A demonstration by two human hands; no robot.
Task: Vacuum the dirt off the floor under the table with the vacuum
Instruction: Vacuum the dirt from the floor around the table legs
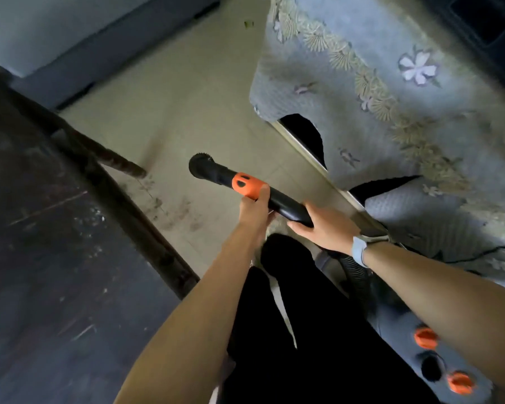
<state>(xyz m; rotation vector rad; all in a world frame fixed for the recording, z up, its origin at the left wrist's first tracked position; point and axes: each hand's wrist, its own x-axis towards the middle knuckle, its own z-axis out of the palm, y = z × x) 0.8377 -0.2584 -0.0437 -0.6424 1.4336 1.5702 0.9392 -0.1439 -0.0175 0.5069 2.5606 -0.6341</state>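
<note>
At frame centre, left hand (252,207) gripping the vacuum wand (245,188) at its orange collar, right hand (324,224) curled around its rear, dirt (169,205) on floor (187,97) lower left of the nozzle.

Dim, cool and bluish overall. Brightest on the pale beige tiled floor (181,112) at centre; dark wooden table (56,272) sunk in shadow. Soft motion blur throughout; wide-angle bending and darkening toward corners.
</note>
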